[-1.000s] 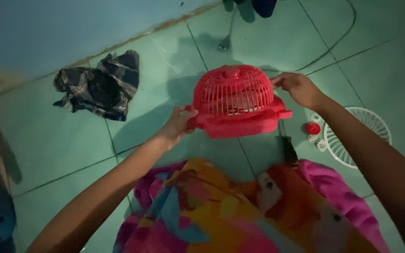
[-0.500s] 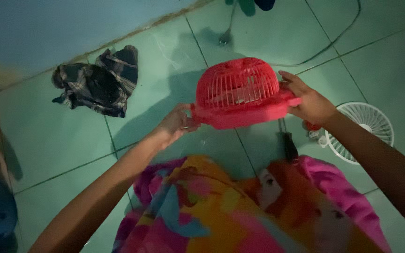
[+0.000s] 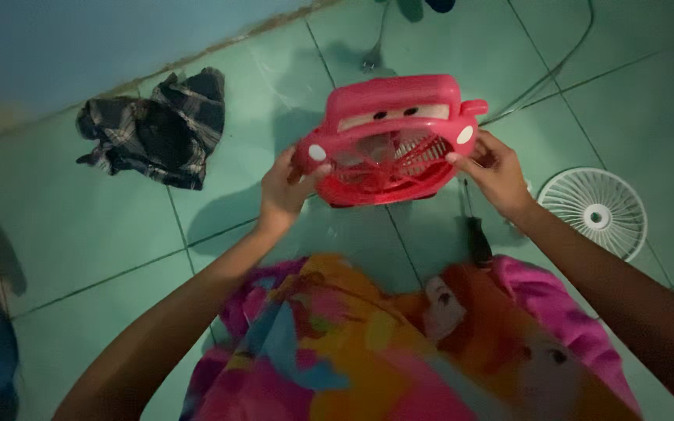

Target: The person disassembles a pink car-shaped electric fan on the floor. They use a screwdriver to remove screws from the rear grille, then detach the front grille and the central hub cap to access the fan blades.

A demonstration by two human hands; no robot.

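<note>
A small red plastic fan (image 3: 388, 140) shaped like a cartoon car is held above the green tiled floor, its front with eyes and round white lights turned toward me. My left hand (image 3: 282, 187) grips its left side. My right hand (image 3: 493, 171) grips its right side, thumb near a white light. Blades show behind the open front; the fan's rear grille is hidden from view.
A round white fan grille (image 3: 598, 212) lies on the floor at right. A dark screwdriver (image 3: 477, 238) lies below the fan. A crumpled plaid cloth (image 3: 154, 129) sits by the wall. A cable (image 3: 555, 70) runs across the tiles. Colourful clothing (image 3: 399, 343) covers my lap.
The fan has been tipped over in both hands, from its red rear grille facing up to its car-face front facing me, and raised slightly. Both hands shifted their hold along its sides.
</note>
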